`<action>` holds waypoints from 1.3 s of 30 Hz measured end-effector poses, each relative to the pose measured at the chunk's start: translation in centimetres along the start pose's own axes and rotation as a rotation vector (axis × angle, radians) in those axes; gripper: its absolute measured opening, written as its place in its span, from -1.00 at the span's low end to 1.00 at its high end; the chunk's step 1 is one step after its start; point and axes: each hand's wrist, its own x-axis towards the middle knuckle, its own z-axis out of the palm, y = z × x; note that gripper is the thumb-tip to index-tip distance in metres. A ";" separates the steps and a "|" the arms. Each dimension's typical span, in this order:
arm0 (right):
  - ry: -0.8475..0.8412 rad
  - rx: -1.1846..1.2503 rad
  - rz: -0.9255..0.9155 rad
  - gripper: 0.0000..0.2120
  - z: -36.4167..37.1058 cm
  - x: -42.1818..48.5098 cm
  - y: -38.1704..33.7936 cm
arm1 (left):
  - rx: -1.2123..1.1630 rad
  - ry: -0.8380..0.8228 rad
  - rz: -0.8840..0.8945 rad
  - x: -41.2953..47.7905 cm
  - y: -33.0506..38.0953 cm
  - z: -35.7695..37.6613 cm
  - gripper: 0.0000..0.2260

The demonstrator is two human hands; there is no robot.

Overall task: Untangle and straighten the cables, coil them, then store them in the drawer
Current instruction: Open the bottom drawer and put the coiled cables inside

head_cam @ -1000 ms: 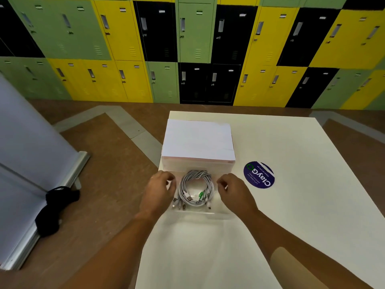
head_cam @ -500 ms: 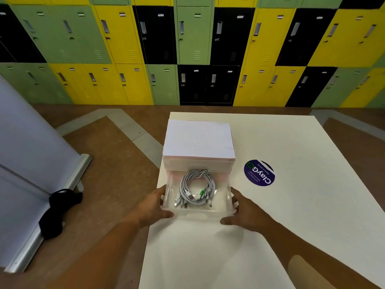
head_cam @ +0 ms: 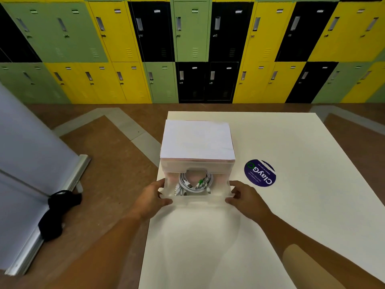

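A coil of white cables [head_cam: 187, 183] with a green connector lies inside a clear plastic drawer [head_cam: 198, 199]. The drawer sticks partway out of a small translucent drawer box [head_cam: 196, 140] with a white top, and the box hides the coil's far part. My left hand [head_cam: 153, 198] grips the drawer's front left corner, thumb on top and fingers below. My right hand [head_cam: 246, 197] grips the front right corner the same way.
The box stands near the left edge of a white table [head_cam: 302, 215]. A round blue sticker [head_cam: 260, 173] lies to its right. On the floor at left are a black strap [head_cam: 58, 211] and a grey banner stand [head_cam: 31, 163]. Coloured lockers [head_cam: 191, 49] line the far wall.
My hands left the cable coil and took hold of the drawer's front corners. The drawer has slid further into the box, covering part of the coil.
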 end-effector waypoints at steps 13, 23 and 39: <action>0.030 0.148 0.011 -0.23 -0.4 3.4 0.6 | -0.091 0.177 -0.105 3.1 -0.2 0.1 -0.25; 0.099 0.093 0.011 -0.51 -0.8 5.6 0.3 | -0.022 0.171 -0.110 5.3 0.3 -0.3 -0.51; 0.078 0.067 -0.055 -0.37 -0.5 5.1 0.8 | -0.041 0.181 -0.071 5.6 0.2 -0.9 -0.57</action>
